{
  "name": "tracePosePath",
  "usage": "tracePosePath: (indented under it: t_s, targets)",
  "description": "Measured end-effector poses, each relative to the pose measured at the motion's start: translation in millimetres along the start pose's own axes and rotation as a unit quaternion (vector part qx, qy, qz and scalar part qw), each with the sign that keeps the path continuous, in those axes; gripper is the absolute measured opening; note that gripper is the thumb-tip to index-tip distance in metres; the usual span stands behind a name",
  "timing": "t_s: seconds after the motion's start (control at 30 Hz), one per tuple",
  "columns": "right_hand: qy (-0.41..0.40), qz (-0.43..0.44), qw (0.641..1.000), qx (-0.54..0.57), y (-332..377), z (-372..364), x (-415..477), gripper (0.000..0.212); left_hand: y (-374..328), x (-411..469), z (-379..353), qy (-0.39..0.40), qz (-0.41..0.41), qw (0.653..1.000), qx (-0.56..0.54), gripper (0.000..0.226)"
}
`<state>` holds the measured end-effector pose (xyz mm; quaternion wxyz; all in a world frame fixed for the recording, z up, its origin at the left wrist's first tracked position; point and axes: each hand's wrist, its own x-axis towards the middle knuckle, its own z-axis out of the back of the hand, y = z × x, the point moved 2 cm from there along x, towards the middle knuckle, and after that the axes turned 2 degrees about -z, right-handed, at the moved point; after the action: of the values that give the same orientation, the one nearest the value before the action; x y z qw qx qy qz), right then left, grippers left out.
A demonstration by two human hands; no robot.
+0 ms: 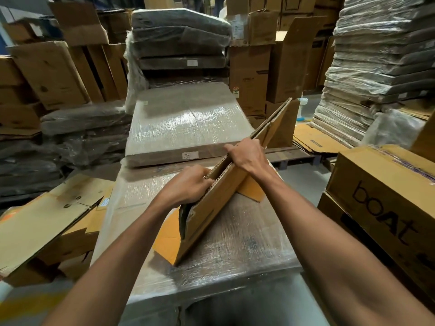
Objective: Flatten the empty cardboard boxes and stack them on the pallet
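Note:
A flattened brown cardboard box [211,212] stands on its long edge, tilted, on a plastic-wrapped bundle [235,243] in front of me. Its yellow flaps splay out at the bottom. My left hand [186,187] grips the box's upper edge near the near end, fingers curled over the corrugated rim. My right hand [247,154] grips the same upper edge farther along, thumb on the left face. The box's far end [277,116] sticks up toward the right.
A second wrapped bundle [186,123] lies beyond, with dark wrapped stacks [179,41] behind it. Flattened cartons [47,220] lie at the left. A "boat" printed carton [386,196] stands at the right. A wooden pallet [294,156] with flat cardboard sits at the right rear.

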<state>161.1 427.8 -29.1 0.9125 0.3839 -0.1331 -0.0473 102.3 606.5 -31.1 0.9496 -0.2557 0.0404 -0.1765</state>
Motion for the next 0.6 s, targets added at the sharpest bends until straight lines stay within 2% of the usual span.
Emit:
tracePosePath:
  t_s: [0.1, 0.13, 0.23, 0.3, 0.37, 0.43, 0.47, 0.53, 0.6]
  targets:
    - [-0.026, -0.007, 1.000, 0.006, -3.0, 2.3, 1.4, 0.041, -0.1, -4.0, -5.1, 0.011, -0.016, 0.995, -0.102, 0.044]
    - [-0.031, -0.013, 0.999, 0.000, -3.5, 4.2, 2.1, 0.039, -2.9, -6.9, -6.6, 0.041, -0.017, 0.987, -0.155, 0.052]
    - [-0.038, -0.025, 0.999, 0.004, -5.2, 10.6, 7.9, 0.039, 0.9, 4.4, -22.0, 0.108, -0.005, 0.940, -0.325, 0.071]
    - [-0.041, -0.036, 0.998, 0.010, -5.2, 13.8, 13.2, 0.040, 25.6, 4.2, -44.4, 0.101, 0.005, 0.912, -0.397, 0.067]
    - [-0.037, -0.042, 0.998, 0.013, -3.4, 14.5, 17.8, 0.038, 62.1, -16.9, -69.9, 0.079, 0.027, 0.932, -0.352, 0.067]
    - [-0.028, -0.045, 0.998, 0.018, 0.7, 12.5, 21.4, 0.037, 87.0, -48.6, -96.8, 0.009, 0.046, 0.959, -0.280, 0.059]
    - [-0.022, -0.048, 0.998, 0.024, 3.4, 11.3, 22.0, 0.035, 93.4, -62.3, -106.4, -0.035, 0.029, 0.974, -0.223, 0.053]
    - [-0.005, -0.052, 0.998, 0.036, 8.1, 7.3, 24.2, 0.031, 94.5, -66.8, -117.1, -0.101, 0.037, 0.983, -0.148, 0.031]
    - [0.025, -0.052, 0.994, 0.089, 8.7, 3.5, 26.6, 0.031, 92.0, -58.0, -118.0, -0.142, 0.042, 0.983, -0.103, 0.027]
